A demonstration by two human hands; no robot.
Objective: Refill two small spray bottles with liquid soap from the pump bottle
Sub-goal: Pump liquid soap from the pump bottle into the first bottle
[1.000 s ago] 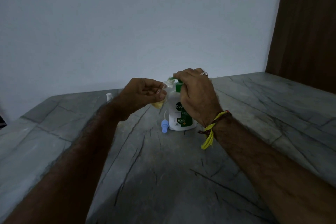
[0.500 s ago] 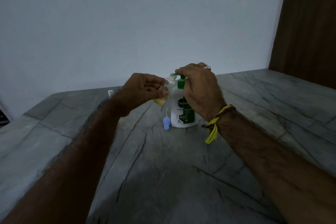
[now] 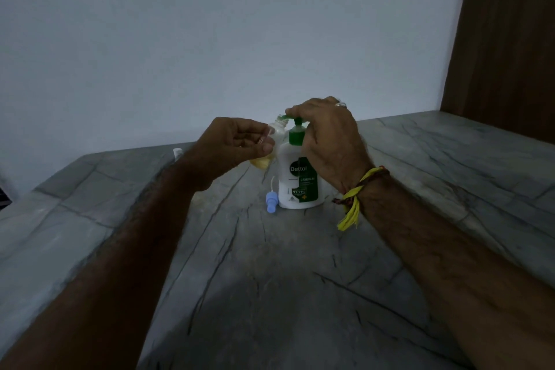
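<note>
Beside the pump bottle [image 3: 295, 177], blue spray cap [image 3: 271, 202]; left hand [image 3: 237, 147] gripping spray bottle [image 3: 274, 141], right hand [image 3: 327, 135] curled on pump.

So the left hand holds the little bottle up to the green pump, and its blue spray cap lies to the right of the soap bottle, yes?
Not quite: the head view shows the blue spray cap lying left of the soap bottle. The left hand does hold the little bottle at the green pump.

Glossy plastic pump bottle [image 3: 297, 183], veined stone table [image 3: 270, 279].
</note>
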